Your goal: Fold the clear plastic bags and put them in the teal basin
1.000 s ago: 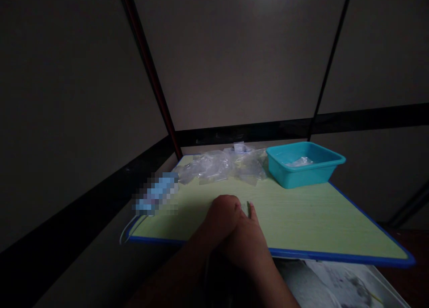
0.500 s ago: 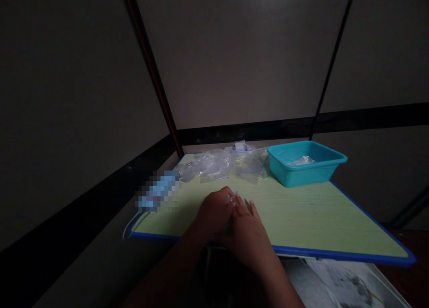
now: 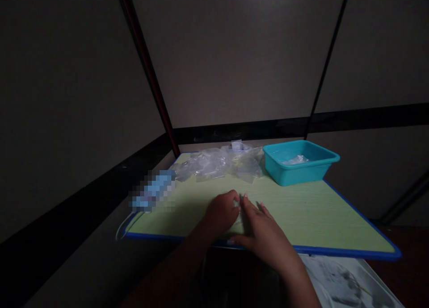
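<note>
Plastic bags (image 3: 214,163), clear and crumpled, lie heaped along the back of the table, with a teal basin (image 3: 291,177) just beside them on the right, more clear plastic (image 3: 296,160) inside it. A light-blue item (image 3: 152,192), blurred out, sits by the left edge, white loops (image 3: 124,225) trailing off. Near the front, the left hand (image 3: 223,211) is curled around a small clear plastic piece (image 3: 237,218); the right hand (image 3: 264,225) lies beside it, fingers spread. The pale green tabletop (image 3: 301,214) has blue edging; dim panelled walls (image 3: 241,67) meet behind.
</note>
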### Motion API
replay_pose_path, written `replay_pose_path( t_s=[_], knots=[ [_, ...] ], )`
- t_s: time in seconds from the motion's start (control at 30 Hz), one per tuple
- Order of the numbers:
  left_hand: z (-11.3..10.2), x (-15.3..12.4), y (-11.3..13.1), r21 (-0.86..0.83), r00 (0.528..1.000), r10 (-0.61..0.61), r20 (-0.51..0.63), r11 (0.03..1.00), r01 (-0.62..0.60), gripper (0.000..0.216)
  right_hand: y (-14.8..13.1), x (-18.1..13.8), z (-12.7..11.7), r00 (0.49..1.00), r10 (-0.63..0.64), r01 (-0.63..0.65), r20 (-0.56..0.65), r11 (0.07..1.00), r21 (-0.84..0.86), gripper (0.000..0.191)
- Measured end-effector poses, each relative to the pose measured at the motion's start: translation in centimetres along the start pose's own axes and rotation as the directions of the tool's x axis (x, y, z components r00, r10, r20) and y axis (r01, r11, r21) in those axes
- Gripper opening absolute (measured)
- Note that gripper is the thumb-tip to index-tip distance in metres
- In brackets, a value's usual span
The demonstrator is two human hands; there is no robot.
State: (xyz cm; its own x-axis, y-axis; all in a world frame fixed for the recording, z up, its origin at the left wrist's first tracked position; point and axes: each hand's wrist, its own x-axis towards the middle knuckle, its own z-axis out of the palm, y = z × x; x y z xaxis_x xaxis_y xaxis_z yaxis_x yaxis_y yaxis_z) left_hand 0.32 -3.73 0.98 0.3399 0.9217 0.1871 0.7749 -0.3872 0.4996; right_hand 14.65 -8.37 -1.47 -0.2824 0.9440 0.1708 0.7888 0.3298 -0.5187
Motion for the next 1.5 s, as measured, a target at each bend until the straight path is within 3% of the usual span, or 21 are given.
replay_pose_path(
  t_s=[0.2,0.4,0.57,1.0,1.1,1.17,1.23,1.33,1.4,1.5],
  knots=[
    [0.8,-0.1,-0.1,0.022,1.0,0.005,-0.031,1.0,-0.004,0.015,0.1,0.0,0.0,1.0,0.002,-0.001,0.017,0.999,-0.039,0.094],
    [0.6,-0.7,-0.6,-0.159,0.997,0.044,-0.058,0.986,-0.053,0.023,-0.7,-0.1,0.3,0.999,-0.033,0.029,-0.025,0.991,-0.128,0.084],
    [0.7,-1.1,-1.7,-0.256,0.996,0.02,-0.09,0.966,-0.042,0.023,-2.0,-0.6,1.1,0.991,-0.129,0.133,0.034,0.974,-0.184,0.078],
    [1.1,-1.6,-3.6,-0.416,0.991,0.106,-0.077,0.9,-0.129,0.029,-1.9,-1.5,1.1,0.992,-0.124,0.123,0.014,0.953,-0.275,0.059],
    [0.4,-2.0,-3.8,-0.356,0.98,0.112,-0.164,0.92,-0.165,0.026,-1.9,-2.2,1.2,0.991,-0.132,0.127,0.003,0.95,-0.286,0.057],
    [-0.3,-2.7,-4.3,-0.198,0.953,0.147,-0.267,0.959,-0.203,0.022,-1.9,-2.4,1.4,0.991,-0.135,0.125,-0.014,0.946,-0.298,0.057],
    [-1.1,-3.5,-5.0,-0.052,0.941,0.266,-0.21,0.958,-0.283,0.027,-1.9,-2.6,1.7,0.989,-0.143,0.126,-0.033,0.943,-0.309,0.058],
    [-1.9,-4.9,-5.9,0.052,0.912,0.409,0.039,0.91,-0.411,0.038,-1.7,-2.7,1.9,0.987,-0.158,0.137,-0.042,0.939,-0.315,0.059],
    [-2.1,-5.6,-6.2,0.088,0.885,0.434,0.165,0.888,-0.452,0.043,-1.6,-2.8,1.8,0.985,-0.169,0.148,-0.04,0.939,-0.311,0.059],
    [-2.3,-6.0,-6.1,0.136,0.869,0.448,0.207,0.867,-0.48,0.042,-1.6,-2.5,1.3,0.984,-0.167,0.142,-0.062,0.948,-0.286,0.061]
  ],
)
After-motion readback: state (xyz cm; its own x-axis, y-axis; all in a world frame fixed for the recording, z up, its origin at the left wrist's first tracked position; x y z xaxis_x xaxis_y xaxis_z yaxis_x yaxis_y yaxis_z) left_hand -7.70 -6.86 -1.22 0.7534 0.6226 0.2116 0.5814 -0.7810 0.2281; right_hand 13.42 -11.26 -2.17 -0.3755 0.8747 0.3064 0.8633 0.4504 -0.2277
